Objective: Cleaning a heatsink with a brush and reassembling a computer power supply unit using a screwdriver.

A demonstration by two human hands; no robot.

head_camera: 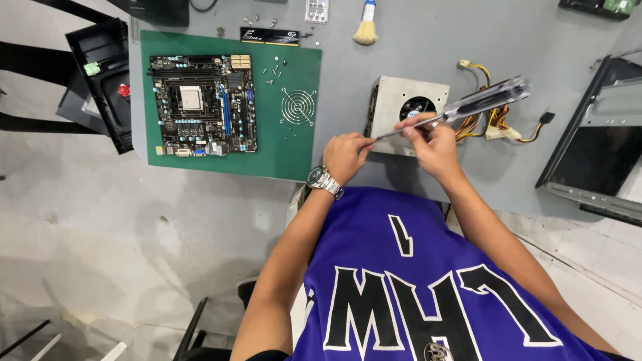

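A screwdriver [461, 107] with a clear and black handle is held near the middle of the frame, slanting from the upper right down to the lower left; its handle is gripped by the right hand [433, 140], whose fingers are closed around the lower end of the handle, while the metal shaft tip is pinched between the fingertips of the left hand [346, 155]; a silver wristwatch [325, 180] is worn on the left wrist. Just behind the hands, a grey power supply box [401, 110] with a round fan opening is set on the grey desk [428, 47], and a bundle of yellow, black and red cables [498, 124] spreads from it toward the right. In the upper left of the frame a green mat [294, 150] is laid on the desk; a black circuit board [202, 105] is placed on it, with a wire fan grille [297, 105] and a few loose screws [274, 70] beside it. A small brush [366, 27] is seen at the top edge; an open black computer case [595, 147] is seen at the right edge, and a black panel [100, 80] at the far left.
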